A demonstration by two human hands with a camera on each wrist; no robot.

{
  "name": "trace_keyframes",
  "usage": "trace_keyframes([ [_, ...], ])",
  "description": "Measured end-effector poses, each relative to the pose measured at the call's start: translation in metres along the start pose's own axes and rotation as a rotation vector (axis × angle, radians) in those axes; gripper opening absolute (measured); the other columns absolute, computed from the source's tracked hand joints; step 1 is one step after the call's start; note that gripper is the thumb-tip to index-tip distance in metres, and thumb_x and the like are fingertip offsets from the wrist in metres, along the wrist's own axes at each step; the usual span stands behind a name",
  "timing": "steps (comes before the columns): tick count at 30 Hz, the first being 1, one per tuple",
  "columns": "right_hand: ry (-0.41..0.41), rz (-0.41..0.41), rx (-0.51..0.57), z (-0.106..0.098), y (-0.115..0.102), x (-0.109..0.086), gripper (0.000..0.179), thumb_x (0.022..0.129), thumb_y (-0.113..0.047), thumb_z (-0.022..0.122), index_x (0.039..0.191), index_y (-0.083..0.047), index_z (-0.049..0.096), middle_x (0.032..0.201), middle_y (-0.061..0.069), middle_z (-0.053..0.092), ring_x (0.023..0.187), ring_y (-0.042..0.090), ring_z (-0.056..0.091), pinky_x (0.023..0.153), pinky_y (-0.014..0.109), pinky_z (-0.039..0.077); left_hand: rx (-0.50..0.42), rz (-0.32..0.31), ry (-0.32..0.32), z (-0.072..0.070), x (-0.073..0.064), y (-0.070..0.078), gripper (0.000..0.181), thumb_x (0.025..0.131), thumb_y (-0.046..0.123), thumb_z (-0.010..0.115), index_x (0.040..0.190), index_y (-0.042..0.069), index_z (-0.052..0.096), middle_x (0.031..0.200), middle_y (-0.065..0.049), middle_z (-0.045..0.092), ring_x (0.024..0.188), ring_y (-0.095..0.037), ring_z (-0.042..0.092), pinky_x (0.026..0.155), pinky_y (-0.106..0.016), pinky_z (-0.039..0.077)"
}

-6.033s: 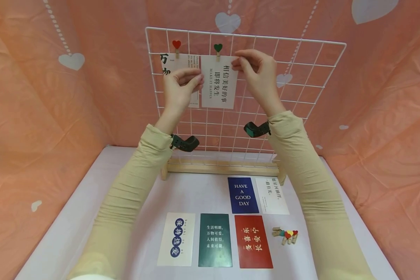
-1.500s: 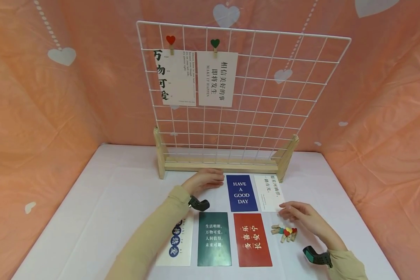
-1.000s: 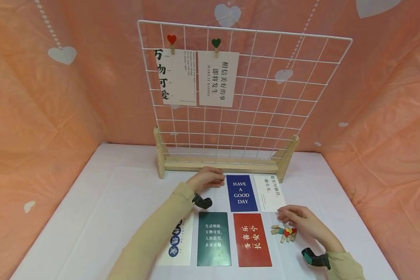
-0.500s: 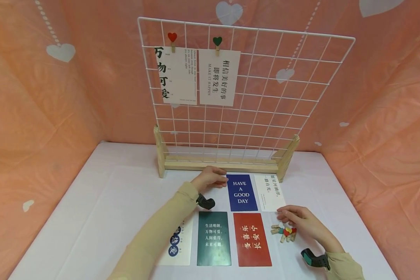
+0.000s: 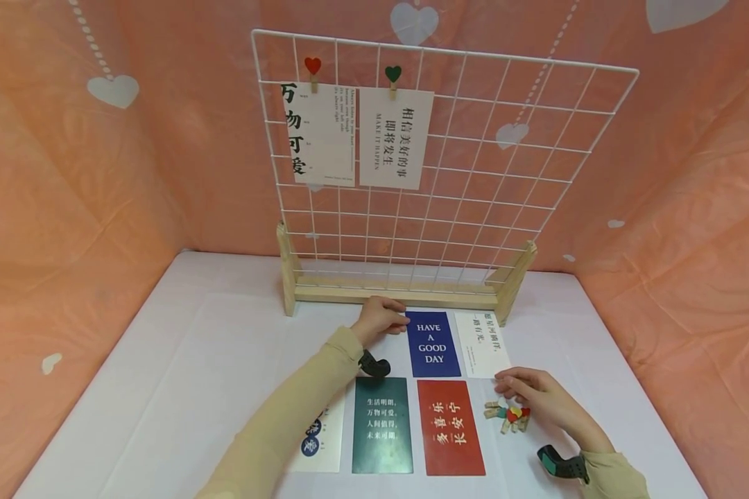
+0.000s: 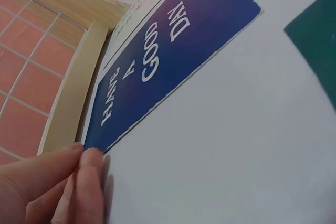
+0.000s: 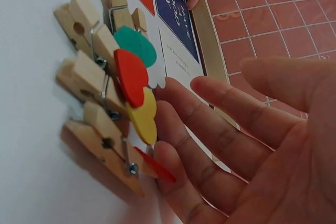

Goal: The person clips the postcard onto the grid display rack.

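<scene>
My left hand (image 5: pixel 378 320) pinches the near-left corner of a blue postcard (image 5: pixel 433 344) lettered HAVE A GOOD DAY; in the left wrist view, thumb and fingertips (image 6: pixel 92 157) meet at that corner. The card lies on the table in front of the rack. My right hand (image 5: pixel 544 396) hovers beside a small pile of wooden clothespins (image 5: pixel 508 416) with heart tops. Its fingers are loosely bent in the right wrist view, close to the yellow heart (image 7: pixel 145 118) and red heart (image 7: pixel 131 77), holding nothing. A white postcard (image 5: pixel 482 346) lies just right of the blue one.
A white wire grid (image 5: pixel 474 166) stands in a wooden base (image 5: pixel 393 296). Red-heart (image 5: pixel 313 66) and green-heart clothespins (image 5: pixel 393 74) hold two cards (image 5: pixel 324 149) high on it. Green (image 5: pixel 382 454) and red cards (image 5: pixel 452 461) lie nearer; the left arm partly covers another white card (image 5: pixel 327 450).
Both hands have come down from the upper grid to the table. My left hand has slid right onto the blue postcard's corner. Lately my right hand has barely moved beside the clothespins.
</scene>
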State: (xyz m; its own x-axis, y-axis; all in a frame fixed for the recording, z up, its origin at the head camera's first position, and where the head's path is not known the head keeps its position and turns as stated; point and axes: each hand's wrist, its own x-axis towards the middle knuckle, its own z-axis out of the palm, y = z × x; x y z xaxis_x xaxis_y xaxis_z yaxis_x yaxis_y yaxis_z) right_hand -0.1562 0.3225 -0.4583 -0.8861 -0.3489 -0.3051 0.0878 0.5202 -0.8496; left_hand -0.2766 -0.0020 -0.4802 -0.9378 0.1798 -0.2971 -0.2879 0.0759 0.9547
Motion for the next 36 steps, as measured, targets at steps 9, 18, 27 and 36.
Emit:
trace_keyframes([
  [9, 0.006, 0.012, -0.008, 0.003, 0.001, 0.000, 0.041, 0.100, -0.030, 0.051, 0.124, 0.004, 0.056, 0.106, 0.013, 0.065, 0.095, 0.025, 0.059, 0.081, 0.026, 0.052, -0.004, 0.033, 0.075, 0.006, -0.003, -0.002, 0.029, 0.078, -0.003, 0.076, 0.106, -0.006, 0.068, 0.077, -0.012, 0.069, 0.056, -0.013, 0.065, 0.052, -0.022, 0.055],
  [18, 0.003, 0.016, 0.009, 0.004, 0.000, -0.002, 0.041, 0.100, -0.028, 0.052, 0.125, 0.005, 0.055, 0.107, 0.014, 0.065, 0.094, 0.025, 0.058, 0.079, 0.025, 0.052, 0.029, 0.037, 0.125, 0.009, 0.000, -0.005, 0.031, 0.072, -0.002, 0.081, 0.101, -0.004, 0.070, 0.070, -0.011, 0.068, 0.052, -0.013, 0.063, 0.047, -0.021, 0.053],
  [27, 0.012, 0.015, -0.005, 0.003, -0.001, -0.002, 0.042, 0.100, -0.029, 0.052, 0.125, 0.004, 0.055, 0.107, 0.013, 0.065, 0.093, 0.025, 0.058, 0.077, 0.024, 0.052, 0.075, 0.050, 0.158, 0.012, 0.005, -0.008, 0.027, 0.070, -0.005, 0.081, 0.095, 0.000, 0.071, 0.070, -0.010, 0.067, 0.049, -0.013, 0.061, 0.046, -0.021, 0.051],
  [36, 0.012, 0.010, -0.020, 0.004, 0.000, -0.001, 0.042, 0.100, -0.029, 0.052, 0.124, 0.004, 0.056, 0.106, 0.012, 0.065, 0.093, 0.025, 0.057, 0.076, 0.024, 0.052, 0.089, 0.097, 0.164, 0.013, 0.002, -0.009, 0.027, 0.070, -0.007, 0.080, 0.094, -0.003, 0.069, 0.071, -0.009, 0.067, 0.051, -0.014, 0.062, 0.044, -0.021, 0.050],
])
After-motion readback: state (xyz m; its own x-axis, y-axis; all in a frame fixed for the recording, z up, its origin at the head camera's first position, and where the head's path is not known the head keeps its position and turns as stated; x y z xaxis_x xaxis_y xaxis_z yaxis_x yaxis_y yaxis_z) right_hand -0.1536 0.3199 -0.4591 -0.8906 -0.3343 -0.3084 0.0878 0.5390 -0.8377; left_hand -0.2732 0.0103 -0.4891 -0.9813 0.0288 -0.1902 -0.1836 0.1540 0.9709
